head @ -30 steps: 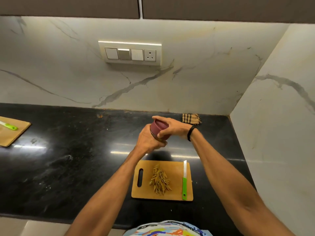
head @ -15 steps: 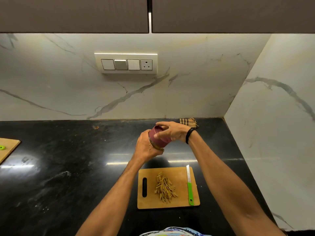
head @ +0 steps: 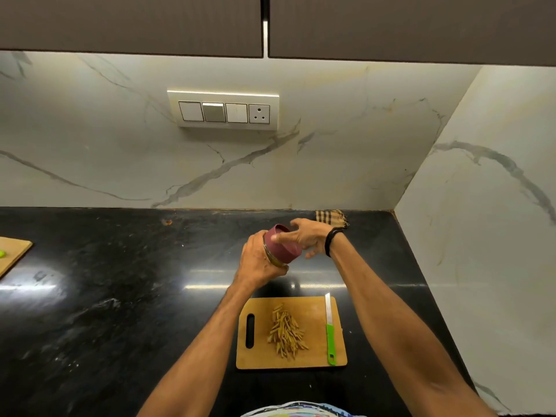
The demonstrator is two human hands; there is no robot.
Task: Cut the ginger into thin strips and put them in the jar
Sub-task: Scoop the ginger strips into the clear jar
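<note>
Maroon lid (head: 284, 245): seated on the jar (head: 273, 256). The pair is tilted, with the lid end pointing far and right, and is held in the air above the black counter (head: 120, 296).
Right hand (head: 310, 237): thumb on the near side of the lid, fingers curled over its far side. It grips the lid only. A black wristband (head: 331, 240) is on the wrist.
Left hand (head: 260, 260): fingers wrapped round the jar body, hiding most of it. Only a gold-toned band below the lid shows.
Step in hand: judged to be lid removal, the right hand turning against the left.
Ginger strips (head: 285, 334): a loose pile at the centre of the cutting board (head: 313, 314), on the near side of both hands. None can be in the jar while it is closed.
Pile axis: near to far, fanning wider toward the near end.
Key relation: the pile lies between the two forearms, about equally near to each hand. The jar mouth must come toward the near side to meet it.
Knife (head: 330, 332): on the right edge of the board, green handle near, blade far, apart from the pile.
Surroundings: a checked cloth (head: 331, 218) in the far right corner and a second board (head: 12, 251) at the left edge.
</note>
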